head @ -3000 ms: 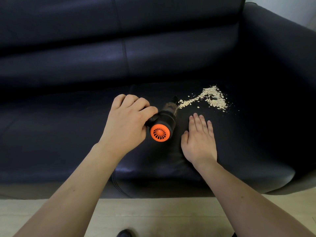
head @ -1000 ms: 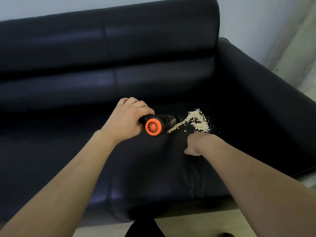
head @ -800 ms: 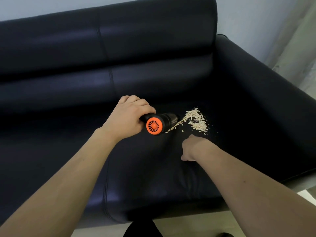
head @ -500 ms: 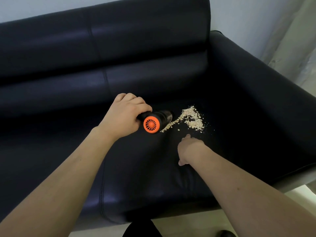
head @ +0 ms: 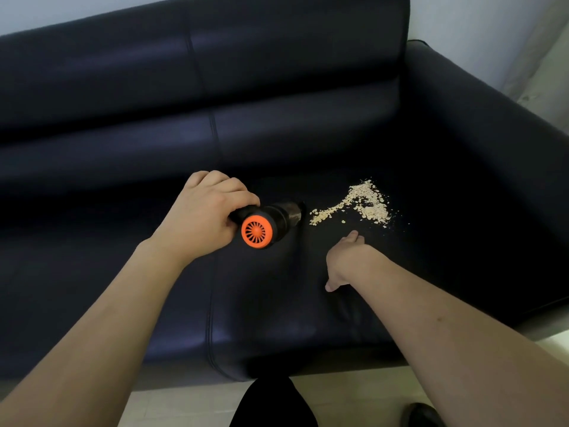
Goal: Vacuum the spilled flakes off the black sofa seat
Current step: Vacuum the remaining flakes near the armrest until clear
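A small black handheld vacuum (head: pixel 271 221) with an orange rear vent lies low over the black sofa seat (head: pixel 277 303). My left hand (head: pixel 203 211) is closed around its handle. Its nozzle points right, a short gap from the left tail of a pale heap of flakes (head: pixel 360 203). My right hand (head: pixel 345 258) rests palm down on the seat just in front of the flakes, fingers spread and holding nothing.
The sofa backrest (head: pixel 215 87) rises behind the seat, and the right armrest (head: pixel 492 124) runs close beside the flakes. A seam splits the seat left of the vacuum. Pale floor (head: pixel 354 402), a dark trouser leg and a shoe show below the front edge.
The view has pulled back and up from the seat. My right hand has slid a little nearer to me. The vacuum nozzle stays at the flakes' left tail.
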A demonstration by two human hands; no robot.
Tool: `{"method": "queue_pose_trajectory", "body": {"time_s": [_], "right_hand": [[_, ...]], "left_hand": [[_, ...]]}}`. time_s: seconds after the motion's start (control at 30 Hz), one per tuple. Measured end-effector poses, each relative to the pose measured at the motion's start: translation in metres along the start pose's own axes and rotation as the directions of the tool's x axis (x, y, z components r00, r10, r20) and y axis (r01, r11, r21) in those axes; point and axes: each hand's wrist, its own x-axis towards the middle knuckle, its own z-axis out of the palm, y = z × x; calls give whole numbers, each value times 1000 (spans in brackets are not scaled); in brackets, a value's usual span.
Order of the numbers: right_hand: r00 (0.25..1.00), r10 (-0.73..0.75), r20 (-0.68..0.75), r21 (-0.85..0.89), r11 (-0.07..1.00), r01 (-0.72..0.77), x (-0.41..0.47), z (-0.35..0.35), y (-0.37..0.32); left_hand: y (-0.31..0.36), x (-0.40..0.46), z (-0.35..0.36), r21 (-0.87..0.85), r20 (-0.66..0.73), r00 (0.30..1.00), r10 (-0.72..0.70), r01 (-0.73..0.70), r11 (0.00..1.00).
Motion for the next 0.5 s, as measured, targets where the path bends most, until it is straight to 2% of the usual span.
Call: {"method": "queue_pose_trajectory", "body": {"time_s": [0.27,0.5], "right_hand": [[999,47,7,71,996,-48,-9,1,-3],[999,-34,4,83,996,34,-15,6,10]], "left_hand": [[10,-18,4,-29,-36,999,0,-1,1000],[13,-13,7,-22,-36,999,5,-6,1000]]}}
